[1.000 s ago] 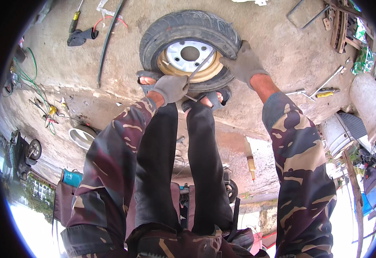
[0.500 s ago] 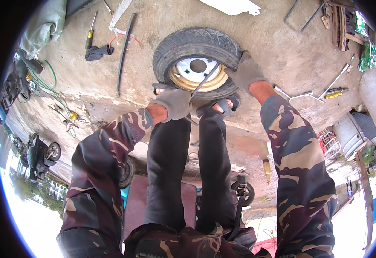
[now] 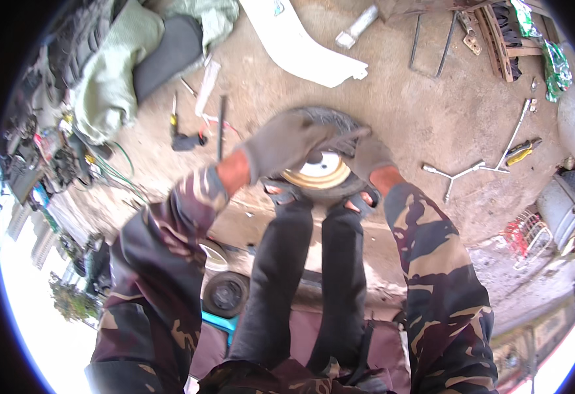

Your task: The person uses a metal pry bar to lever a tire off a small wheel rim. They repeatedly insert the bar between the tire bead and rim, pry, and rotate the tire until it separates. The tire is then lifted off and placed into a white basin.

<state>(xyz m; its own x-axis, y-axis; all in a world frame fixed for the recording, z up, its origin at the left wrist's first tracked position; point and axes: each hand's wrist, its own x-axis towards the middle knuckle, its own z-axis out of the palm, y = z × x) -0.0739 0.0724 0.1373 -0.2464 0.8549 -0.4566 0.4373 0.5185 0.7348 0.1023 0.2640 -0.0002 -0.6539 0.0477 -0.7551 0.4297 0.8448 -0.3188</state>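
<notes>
A black tyre (image 3: 330, 191) on a white and gold wheel rim (image 3: 320, 176) lies on the ground at my feet. My left hand (image 3: 287, 146), in a grey glove, reaches over the tyre's upper left and the rim. It is closed round a metal tyre lever (image 3: 348, 139), mostly hidden by the glove, that slants toward the tyre's upper right. Against the tyre's right side is my right hand (image 3: 370, 157), also gloved, its fingers curled over the edge. My sandalled feet rest against the near side of the tyre.
A white curved panel (image 3: 300, 49) lies beyond the wheel. At left are a yellow-handled screwdriver (image 3: 174, 118) and a dark bar (image 3: 221, 128). A lug wrench (image 3: 457, 172) and yellow-handled pliers (image 3: 523, 152) lie at right. A green-grey sack (image 3: 113, 82) sits far left.
My left hand has moved forward from the tyre's near edge to over its far part, swinging the lever round. My right hand stays on the tyre's right side. The view has shifted.
</notes>
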